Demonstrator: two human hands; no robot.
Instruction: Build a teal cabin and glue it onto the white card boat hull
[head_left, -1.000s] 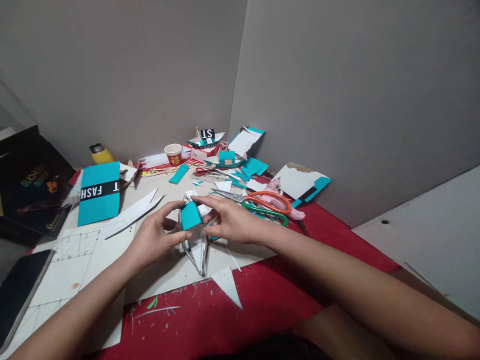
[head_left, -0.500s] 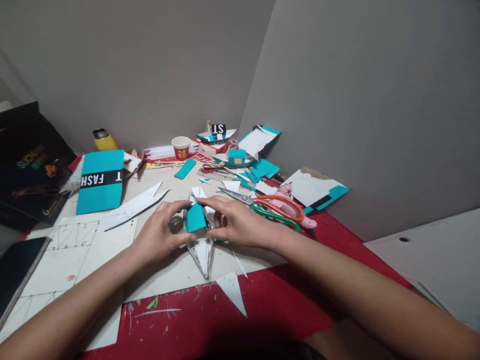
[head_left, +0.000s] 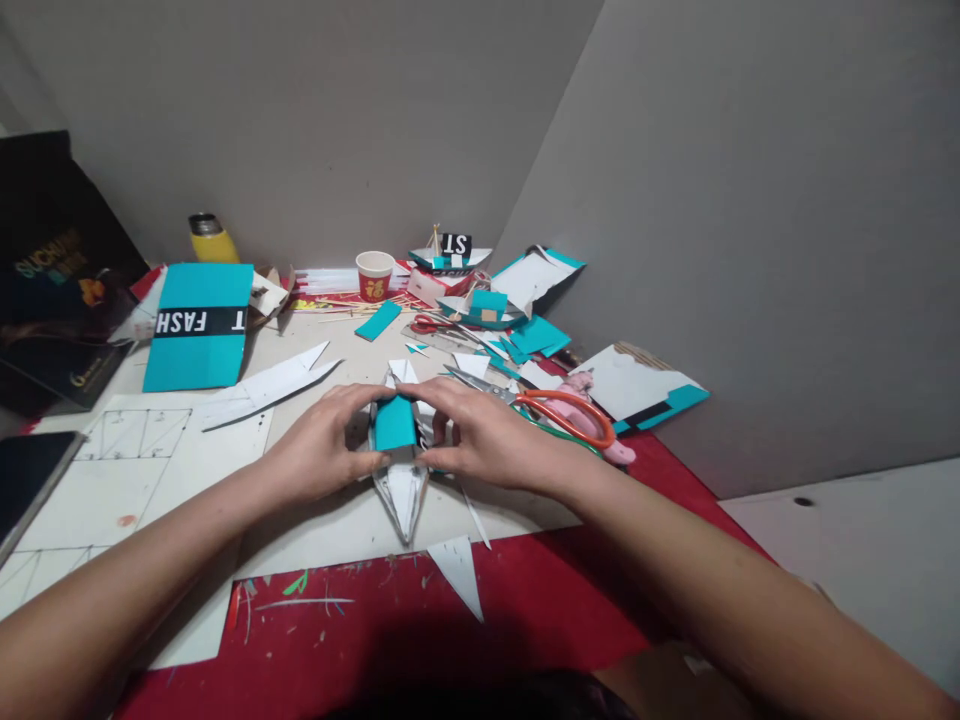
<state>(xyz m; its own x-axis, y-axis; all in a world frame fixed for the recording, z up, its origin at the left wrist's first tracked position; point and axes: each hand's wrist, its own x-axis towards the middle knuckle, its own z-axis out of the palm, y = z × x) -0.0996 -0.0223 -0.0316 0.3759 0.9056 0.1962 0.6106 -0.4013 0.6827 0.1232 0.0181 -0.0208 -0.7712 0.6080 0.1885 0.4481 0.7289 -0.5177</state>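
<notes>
A small white cardboard boat (head_left: 400, 505) lies on the pale sheet, its pointed end toward me. Across its middle sits a folded teal card piece (head_left: 394, 428), bent like a cabin roof. My left hand (head_left: 330, 440) grips the card's left side, thumb at the near edge and index finger at the far edge. On the other side my right hand (head_left: 480, 435) holds it the same way. The two index fingertips nearly meet at the far edge. Parts of the boat's sides are hidden behind my fingers. Orange-and-green-handled scissors (head_left: 566, 402) lie just beyond my right hand.
Two finished-looking card boats (head_left: 450, 258) stand at the back, near a paper cup (head_left: 374, 276). A teal card (head_left: 197, 345), a yellow bottle (head_left: 213, 240) and a black box (head_left: 60, 270) are at left. Teal scraps (head_left: 538, 337) and a pink tool (head_left: 576, 400) lie right.
The camera view has shifted slightly. Both hands keep their hold on the teal card piece over the boat, with only slight finger movement.
</notes>
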